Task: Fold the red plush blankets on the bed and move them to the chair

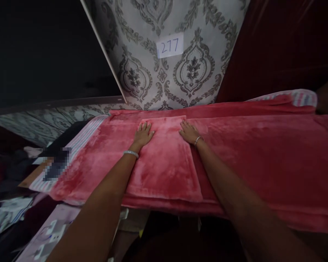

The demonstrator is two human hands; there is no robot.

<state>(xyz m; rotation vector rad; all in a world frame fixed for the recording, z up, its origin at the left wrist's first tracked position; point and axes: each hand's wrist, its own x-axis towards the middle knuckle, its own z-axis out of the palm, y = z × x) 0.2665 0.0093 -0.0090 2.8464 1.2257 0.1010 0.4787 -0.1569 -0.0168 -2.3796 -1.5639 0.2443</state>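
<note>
A plush pink-red cloth point(164, 160), roughly rectangular, lies flat on a larger red plush blanket point(248, 156). My left hand point(144, 134) rests palm down near the cloth's far left corner, fingers spread. Near its far right corner, my right hand point(189, 132) also lies flat with fingers out. Neither hand grips anything; both touch the fabric. A bracelet circles each wrist. The blanket's striped underside point(91, 133) shows at the left, and another striped fold point(303, 97) at the far right.
A large dark screen point(49, 51) stands at the back left. Behind the blanket is patterned wallpaper point(194, 65) bearing a paper marked 277 point(170, 46). Dark red panelling point(284, 51) borders the right. Piled clothes point(13, 214) and a pale surface with white fittings point(53, 229) sit at the lower left.
</note>
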